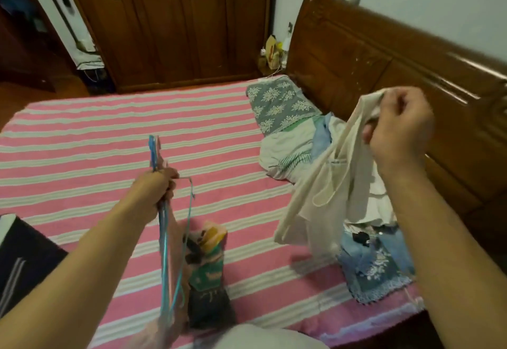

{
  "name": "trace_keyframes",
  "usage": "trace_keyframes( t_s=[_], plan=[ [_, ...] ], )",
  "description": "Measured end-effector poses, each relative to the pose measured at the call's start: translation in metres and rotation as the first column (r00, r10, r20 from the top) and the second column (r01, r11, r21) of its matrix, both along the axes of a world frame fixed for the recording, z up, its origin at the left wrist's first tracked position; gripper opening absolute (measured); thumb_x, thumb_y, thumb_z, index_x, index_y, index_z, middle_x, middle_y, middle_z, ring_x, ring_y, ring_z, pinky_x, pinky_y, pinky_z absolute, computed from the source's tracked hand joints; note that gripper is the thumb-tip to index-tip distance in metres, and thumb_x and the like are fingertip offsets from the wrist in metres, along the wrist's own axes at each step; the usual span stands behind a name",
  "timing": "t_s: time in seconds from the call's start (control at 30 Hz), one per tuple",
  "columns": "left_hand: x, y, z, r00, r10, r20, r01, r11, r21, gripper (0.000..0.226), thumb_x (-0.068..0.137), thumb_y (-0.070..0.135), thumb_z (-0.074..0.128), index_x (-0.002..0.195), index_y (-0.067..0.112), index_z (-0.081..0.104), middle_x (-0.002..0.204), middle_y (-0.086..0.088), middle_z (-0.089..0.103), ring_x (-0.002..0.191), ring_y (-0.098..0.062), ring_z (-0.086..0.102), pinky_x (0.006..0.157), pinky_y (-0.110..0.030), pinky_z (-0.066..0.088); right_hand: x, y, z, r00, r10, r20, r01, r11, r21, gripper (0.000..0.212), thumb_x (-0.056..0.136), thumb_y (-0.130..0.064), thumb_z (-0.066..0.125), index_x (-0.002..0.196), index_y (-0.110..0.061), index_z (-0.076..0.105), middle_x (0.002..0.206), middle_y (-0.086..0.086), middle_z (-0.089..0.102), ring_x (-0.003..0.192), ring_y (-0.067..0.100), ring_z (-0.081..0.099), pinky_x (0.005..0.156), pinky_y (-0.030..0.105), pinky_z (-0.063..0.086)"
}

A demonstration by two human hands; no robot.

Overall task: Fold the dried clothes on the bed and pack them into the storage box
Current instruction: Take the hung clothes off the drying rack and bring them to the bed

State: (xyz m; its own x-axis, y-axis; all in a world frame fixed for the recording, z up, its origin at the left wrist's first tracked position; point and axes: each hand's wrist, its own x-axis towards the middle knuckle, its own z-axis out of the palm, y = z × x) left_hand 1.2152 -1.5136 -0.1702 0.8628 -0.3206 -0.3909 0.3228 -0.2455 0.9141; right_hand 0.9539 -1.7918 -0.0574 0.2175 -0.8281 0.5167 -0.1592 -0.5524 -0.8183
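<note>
The left hand (153,186) is clenched around a bundle of blue and pink hangers (164,239), held over the pink striped bedsheet (82,134). The right hand (397,126) pinches the top of a cream garment (323,184), which hangs above a pile of clothes (365,261) by the wooden headboard (384,60). Below the hangers lies a small folded stack (208,266); its green print is too blurred to read. A patterned pillow (277,104) rests near the headboard, a wardrobe (164,19) stands beyond, and a dark box (19,252) sits at the left edge.
</note>
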Motion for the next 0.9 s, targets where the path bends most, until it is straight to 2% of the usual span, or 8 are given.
trace_keyframes(
  t_s=[0.17,0.33,0.4,0.5,0.67,0.77,0.83,0.9],
  plan=[
    [-0.007,-0.078,0.038,1.000,0.010,-0.025,-0.012,0.995,-0.097,0.018,0.097,0.009,0.058,0.083,0.015,0.048,0.067,-0.005,0.047,0.052,-0.016,0.043,0.051,-0.024,0.033,-0.037,-0.011,0.100,0.959,-0.040,0.281,0.111,0.964,-0.240,0.013,0.108,-0.023,0.039,0.108,-0.017,0.050,0.090,-0.015,0.054,0.068,-0.004,0.063,0.059,0.015,0.052],
    [-0.014,-0.142,0.079,0.985,0.033,-0.170,-0.074,0.967,-0.243,0.011,0.101,0.012,0.051,0.091,0.013,0.047,0.077,-0.007,0.051,0.061,-0.014,0.053,0.042,-0.017,0.038,-0.063,-0.063,0.154,0.913,-0.070,0.403,0.219,0.915,-0.339,0.013,0.104,-0.026,0.040,0.097,-0.034,0.047,0.095,-0.015,0.054,0.088,0.006,0.063,0.080,0.036,0.059],
    [-0.021,-0.158,0.090,0.980,0.012,-0.199,-0.078,0.942,-0.327,0.003,0.102,0.011,0.048,0.099,0.011,0.046,0.080,-0.007,0.051,0.065,-0.015,0.058,0.039,-0.017,0.039,-0.067,-0.090,0.165,0.902,-0.062,0.428,0.232,0.905,-0.358,0.014,0.103,-0.027,0.039,0.093,-0.035,0.045,0.092,-0.016,0.052,0.084,-0.001,0.058,0.080,0.030,0.057],
    [-0.040,-0.169,0.099,0.966,0.011,-0.257,-0.111,0.920,-0.377,0.006,0.104,0.009,0.044,0.107,0.009,0.050,0.090,-0.009,0.058,0.083,-0.021,0.066,0.058,-0.027,0.047,-0.053,-0.139,0.150,0.953,-0.115,0.281,0.205,0.927,-0.314,0.013,0.106,-0.022,0.036,0.098,-0.023,0.046,0.089,-0.018,0.048,0.079,-0.015,0.053,0.074,0.010,0.046],
    [-0.063,-0.160,0.072,0.932,0.057,-0.359,-0.187,0.922,-0.340,0.015,0.107,0.014,0.042,0.095,0.008,0.049,0.104,-0.015,0.062,0.083,-0.023,0.067,0.067,-0.034,0.043,-0.003,-0.239,0.068,0.950,-0.220,-0.223,0.196,0.973,-0.125,0.026,0.108,-0.026,0.031,0.113,-0.012,0.053,0.109,0.006,0.062,0.099,0.023,0.060,0.079,0.041,0.049],
    [-0.071,-0.154,0.049,0.902,0.103,-0.419,-0.243,0.924,-0.295,0.023,0.106,0.016,0.040,0.089,0.004,0.051,0.104,-0.022,0.065,0.081,-0.024,0.061,0.068,-0.034,0.042,0.019,-0.283,0.047,0.921,-0.275,-0.274,0.267,0.961,-0.068,0.028,0.107,-0.024,0.031,0.115,-0.012,0.055,0.116,0.009,0.063,0.106,0.027,0.060,0.083,0.041,0.048],
    [-0.077,-0.153,0.038,0.885,0.145,-0.442,-0.297,0.908,-0.296,0.021,0.106,0.015,0.040,0.094,0.003,0.052,0.102,-0.018,0.064,0.092,-0.026,0.064,0.076,-0.039,0.044,0.033,-0.306,0.036,0.944,-0.157,-0.291,0.180,0.982,0.056,0.028,0.107,-0.021,0.032,0.123,-0.015,0.054,0.125,0.009,0.060,0.115,0.027,0.058,0.091,0.039,0.049],
    [-0.079,-0.155,0.031,0.872,0.178,-0.456,-0.350,0.878,-0.328,0.016,0.105,0.014,0.041,0.107,0.002,0.053,0.112,-0.013,0.062,0.104,-0.028,0.065,0.087,-0.048,0.045,0.047,-0.314,0.011,0.895,0.147,-0.420,-0.034,0.963,0.266,0.038,0.107,-0.017,0.034,0.144,-0.022,0.044,0.146,0.007,0.048,0.134,0.027,0.046,0.105,0.041,0.042]
  ],
)
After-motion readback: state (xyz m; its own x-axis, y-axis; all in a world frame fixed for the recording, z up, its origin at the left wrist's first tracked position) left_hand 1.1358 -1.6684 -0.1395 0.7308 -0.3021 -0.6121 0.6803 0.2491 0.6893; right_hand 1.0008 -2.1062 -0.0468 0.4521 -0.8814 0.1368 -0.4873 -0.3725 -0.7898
